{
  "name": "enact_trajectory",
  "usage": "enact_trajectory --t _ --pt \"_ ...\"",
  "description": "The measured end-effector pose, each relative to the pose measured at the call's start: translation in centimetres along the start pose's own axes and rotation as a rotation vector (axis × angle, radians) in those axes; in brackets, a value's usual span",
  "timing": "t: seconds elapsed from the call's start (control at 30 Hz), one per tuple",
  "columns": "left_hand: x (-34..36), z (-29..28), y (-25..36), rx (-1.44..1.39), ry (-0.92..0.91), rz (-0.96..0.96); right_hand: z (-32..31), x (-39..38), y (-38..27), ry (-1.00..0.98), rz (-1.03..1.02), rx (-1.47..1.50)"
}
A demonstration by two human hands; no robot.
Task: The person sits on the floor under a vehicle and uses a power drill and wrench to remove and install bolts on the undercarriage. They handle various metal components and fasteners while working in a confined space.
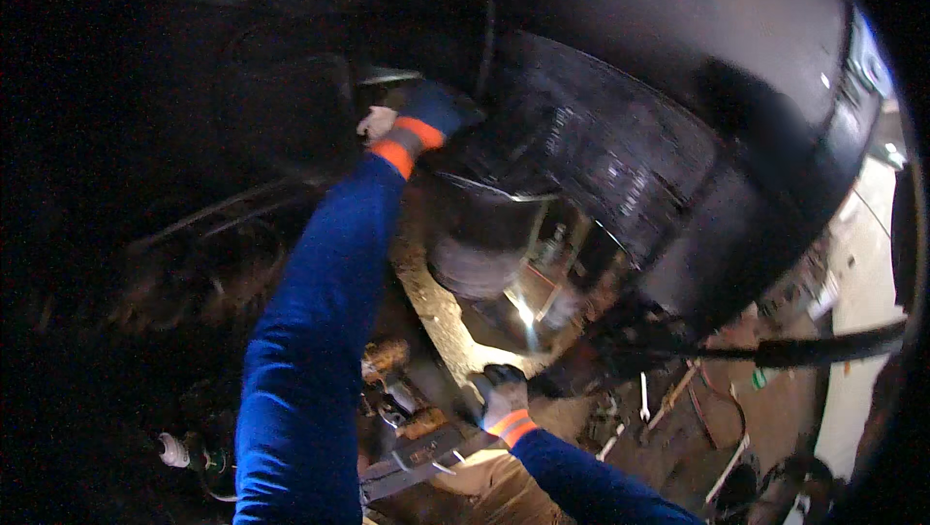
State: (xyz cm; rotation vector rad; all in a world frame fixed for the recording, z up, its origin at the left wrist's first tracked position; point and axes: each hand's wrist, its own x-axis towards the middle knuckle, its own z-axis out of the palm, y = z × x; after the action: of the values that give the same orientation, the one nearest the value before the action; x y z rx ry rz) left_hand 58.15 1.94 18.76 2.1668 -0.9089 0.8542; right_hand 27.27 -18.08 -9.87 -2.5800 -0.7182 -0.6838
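My left hand (426, 118), in a dark glove with an orange cuff, reaches up to a small pale piece (376, 123) inside a dark, curved body panel (756, 31); its fingers are hidden. Lower right, my right hand (504, 394), gloved alike, has its fingers curled over the edge of a lit tan beam (431, 317). Between them sit a black ribbed plastic part (620, 147) and a rounded dark body (470, 254) in an opening.
Yellow-and-black tools (387, 360) lie below beside my left forearm. A bulb-like white object (174, 449) is at lower left. A wrench (644, 394), cords and scattered items lie at right, under a black hose-like bar (823, 346).
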Motion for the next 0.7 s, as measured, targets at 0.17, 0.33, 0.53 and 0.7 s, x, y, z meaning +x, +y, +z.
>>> enact_trajectory --t 0.17,0.33,0.53,0.7 --pt "-3.0 -3.8 -3.7 0.359 0.064 -0.193 1.8 -0.3 -1.0 -0.263 0.077 -0.057" --pt "-8.5 -4.3 5.0 0.482 0.257 -0.053 4.6 -1.7 2.3 -0.07 0.125 -0.105" --pt "-29.1 -3.8 31.2 -0.065 0.339 -0.289 -0.4 -2.7 -0.8 0.015 0.221 0.221" --pt "-48.8 -1.3 33.7 0.357 -0.121 0.052 -8.1 -15.0 -2.5 0.328 0.458 0.352"
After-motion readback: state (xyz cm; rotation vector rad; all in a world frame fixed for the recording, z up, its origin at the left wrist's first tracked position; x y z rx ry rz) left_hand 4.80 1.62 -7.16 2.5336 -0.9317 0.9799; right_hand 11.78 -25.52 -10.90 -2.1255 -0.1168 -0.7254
